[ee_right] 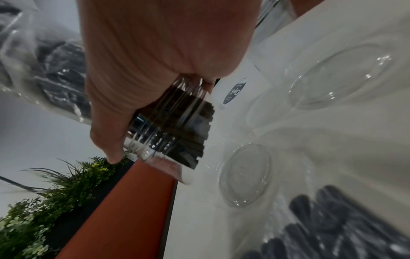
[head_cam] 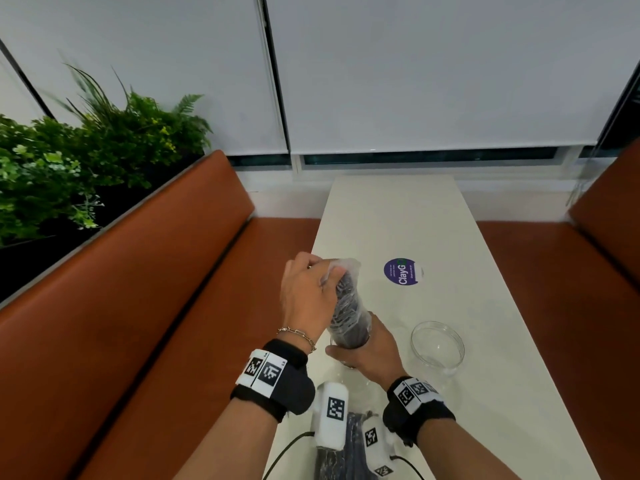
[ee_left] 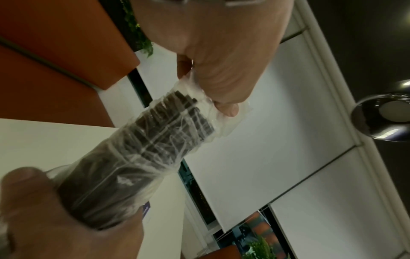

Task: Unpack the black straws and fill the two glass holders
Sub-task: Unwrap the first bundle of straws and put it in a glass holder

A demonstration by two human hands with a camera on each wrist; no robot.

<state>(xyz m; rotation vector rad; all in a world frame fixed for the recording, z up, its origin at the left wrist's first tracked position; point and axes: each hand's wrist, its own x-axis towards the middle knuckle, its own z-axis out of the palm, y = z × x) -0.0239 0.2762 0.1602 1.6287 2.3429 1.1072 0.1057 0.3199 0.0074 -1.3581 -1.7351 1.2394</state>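
A bundle of black straws (head_cam: pixel 346 306) in clear plastic wrap (ee_left: pixel 155 140) stands upright with its lower end inside a ribbed glass holder (ee_right: pixel 168 133). My left hand (head_cam: pixel 320 275) pinches the loose top of the wrap (ee_left: pixel 224 105) above the straws. My right hand (head_cam: pixel 349 353) grips the holder round its side, low on the bundle (ee_left: pixel 99 192), and holds it tilted at the table's left edge. The second glass holder (head_cam: pixel 438 348) stands empty on the table to the right of my right hand; it also shows in the right wrist view (ee_right: pixel 339 78).
Another wrapped pack of black straws (head_cam: pixel 346 448) lies near the table's front edge (ee_right: pixel 332 227). A clear round glass piece (ee_right: pixel 246 175) lies beside it. A round purple sticker (head_cam: pixel 403 271) is on the white table (head_cam: pixel 398 209). Orange benches (head_cam: pixel 156 306) flank the table.
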